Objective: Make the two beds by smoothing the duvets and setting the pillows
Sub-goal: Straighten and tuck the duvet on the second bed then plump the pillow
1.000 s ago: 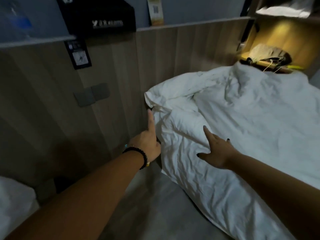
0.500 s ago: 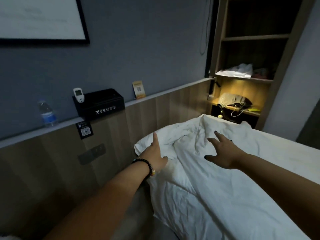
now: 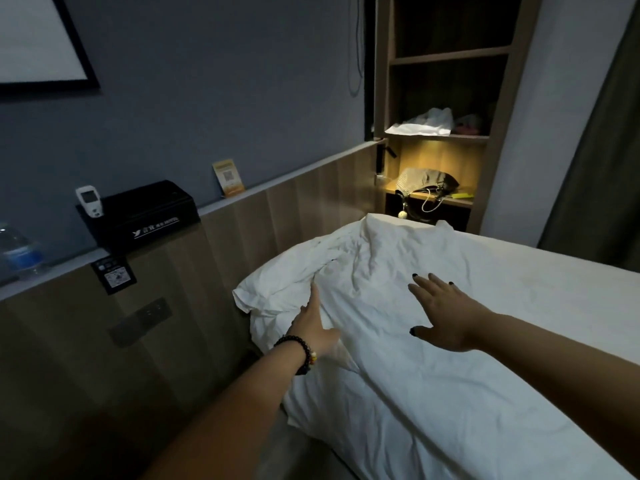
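white duvet [image 3: 450,358] covers the bed, rumpled up near the wooden headboard panel [image 3: 277,216], with a pillow [image 3: 277,282] poking out at its left edge by the panel. right hand [image 3: 441,315] flat on the duvet, fingers spread straight, gripping nothing. left hand [image 3: 317,325] lies edge-on at the duvet's side just below the pillow, fingers straight, holding nothing.

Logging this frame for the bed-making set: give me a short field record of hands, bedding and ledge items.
left hand: open, fingers straight along the duvet's edge by the pillow
right hand: open, fingers spread, flat on the duvet
duvet: white, wrinkled near the head end
pillow: white, partly under the duvet, against the headboard
ledge: black box, water bottle, small card
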A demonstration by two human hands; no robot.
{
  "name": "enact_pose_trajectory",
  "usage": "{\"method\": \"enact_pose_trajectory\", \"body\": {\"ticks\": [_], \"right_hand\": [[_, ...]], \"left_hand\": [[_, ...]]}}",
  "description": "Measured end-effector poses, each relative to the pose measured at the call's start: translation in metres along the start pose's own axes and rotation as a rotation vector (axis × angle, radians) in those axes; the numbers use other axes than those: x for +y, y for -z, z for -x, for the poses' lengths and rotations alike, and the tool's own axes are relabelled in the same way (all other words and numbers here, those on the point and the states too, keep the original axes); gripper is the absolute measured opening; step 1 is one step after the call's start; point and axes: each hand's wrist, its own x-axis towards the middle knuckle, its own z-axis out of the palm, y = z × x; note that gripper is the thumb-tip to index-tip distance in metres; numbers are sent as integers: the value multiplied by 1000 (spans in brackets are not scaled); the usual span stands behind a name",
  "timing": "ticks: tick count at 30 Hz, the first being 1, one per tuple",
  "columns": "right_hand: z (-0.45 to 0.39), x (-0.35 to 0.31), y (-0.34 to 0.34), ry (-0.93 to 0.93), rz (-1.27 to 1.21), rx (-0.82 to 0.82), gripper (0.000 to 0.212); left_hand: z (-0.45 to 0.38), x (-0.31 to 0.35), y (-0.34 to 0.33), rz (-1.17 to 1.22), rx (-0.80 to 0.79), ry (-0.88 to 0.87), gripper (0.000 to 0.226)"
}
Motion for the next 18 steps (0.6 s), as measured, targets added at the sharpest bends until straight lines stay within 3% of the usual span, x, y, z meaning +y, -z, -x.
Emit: {"method": "enact_pose_trajectory", "body": {"ticks": [18], "right_hand": [[-176,100,-86,-177,-370,-195,87]], "left_hand": [[-244,-15,-98,114,-188,220,94]]}}
